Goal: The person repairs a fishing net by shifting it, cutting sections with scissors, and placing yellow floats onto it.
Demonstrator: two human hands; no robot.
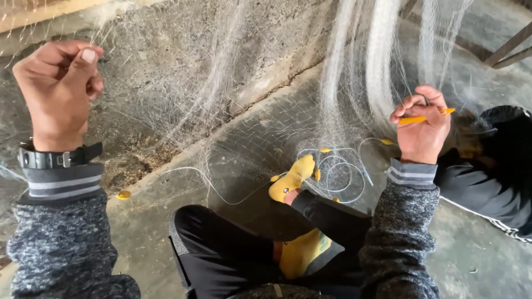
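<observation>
Translucent white netting (pixel 354 72) is hanging in folds from above and spreading over the grey concrete floor (pixel 476 243). The left hand (pixel 58 88) is raised high and clenched, pinching a few fine strands of the mesh between thumb and curled fingers and drawing them taut toward the upper left. The right hand (pixel 422 128) is closed around a slim yellow netting needle (pixel 424 118), holding it level just beside the bunched folds, with a thin line seeming to run over its fingers. This looks like the mending step: 1 hand is tensioning the mesh while the other is working the needle at it. Judging from that, the next pass is calling for steady tension on the left and a careful aim of the needle tip through a single mesh opening, which is too fine to pick out here. Loops of clear line (pixel 338 171) are lying coiled on the floor beside 2 feet in yellow socks (pixel 292 180). A dark wristwatch (pixel 52 158) is sitting on the left wrist.
</observation>
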